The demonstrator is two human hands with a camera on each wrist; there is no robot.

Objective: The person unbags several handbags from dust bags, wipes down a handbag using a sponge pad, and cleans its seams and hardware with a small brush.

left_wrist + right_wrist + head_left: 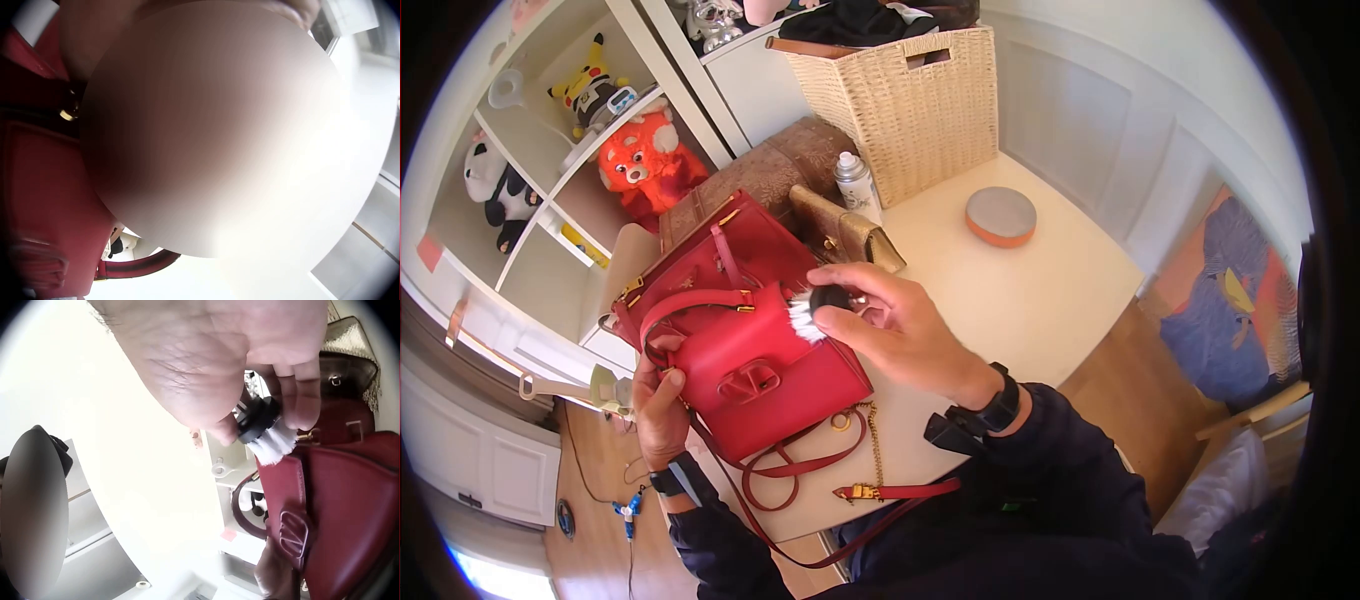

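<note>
A red handbag with a V-shaped emblem is held tilted above the table's near edge. My left hand grips its left side near the handle base, thumb on the edge. My right hand pinches a black-handled brush, whose white bristles touch the bag's upper right edge. In the right wrist view the brush hangs between thumb and fingers of the right hand, bristles on the red bag. The left wrist view is mostly blurred, with the bag at its left.
Behind stand a larger red bag, a gold purse, a spray can and a wicker basket. A round grey-orange object lies on the table. Red straps and a chain lie near the front edge.
</note>
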